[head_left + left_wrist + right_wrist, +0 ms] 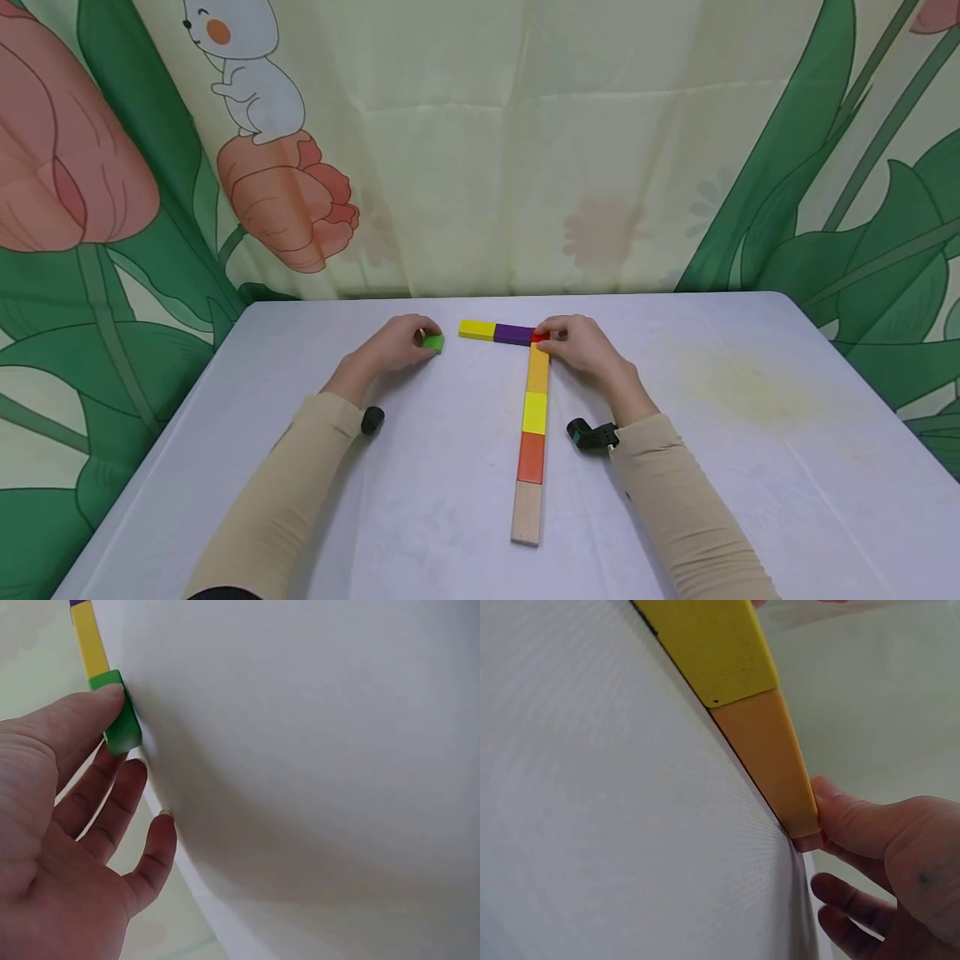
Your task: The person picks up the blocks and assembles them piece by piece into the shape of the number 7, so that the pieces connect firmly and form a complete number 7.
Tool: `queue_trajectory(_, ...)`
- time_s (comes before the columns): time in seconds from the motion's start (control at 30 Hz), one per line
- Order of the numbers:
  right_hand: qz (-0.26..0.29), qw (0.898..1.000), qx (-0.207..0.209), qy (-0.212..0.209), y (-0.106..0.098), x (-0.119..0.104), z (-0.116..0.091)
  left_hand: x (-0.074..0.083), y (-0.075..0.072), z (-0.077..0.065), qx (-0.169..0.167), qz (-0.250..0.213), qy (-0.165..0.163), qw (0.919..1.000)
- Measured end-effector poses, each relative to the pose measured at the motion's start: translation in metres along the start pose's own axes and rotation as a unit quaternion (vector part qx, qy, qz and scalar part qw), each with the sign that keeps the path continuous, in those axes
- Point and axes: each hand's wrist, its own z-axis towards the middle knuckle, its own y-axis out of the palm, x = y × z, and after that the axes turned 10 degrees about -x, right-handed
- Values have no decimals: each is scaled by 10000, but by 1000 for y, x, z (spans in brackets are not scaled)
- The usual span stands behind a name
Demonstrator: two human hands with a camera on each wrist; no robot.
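Note:
Between its thumb and fingers my left hand pinches a green block, just left of a short row on the table. That row has a yellow block and a purple block. At its right end is a small red block, partly covered by my right hand, whose thumb and fingertips pinch it. From this corner a column runs toward me: an orange block, a yellow block, an orange-red block and a plain wooden block.
A white cloth covers the table. Behind it hangs a curtain printed with flowers, leaves and a small white animal. Dark wrist devices sit below both hands, near the beige sleeves.

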Motion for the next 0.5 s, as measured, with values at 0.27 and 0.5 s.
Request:
queue_trajectory(0.27, -114, 9999, 51, -52, 0, 2, 1, 2, -3, 17, -40, -39, -77, 10000)
queue_trajectory(0.5, -89, 9999, 48, -2, 1, 1, 1, 5, -6, 25, -80, -49, -68, 9999)
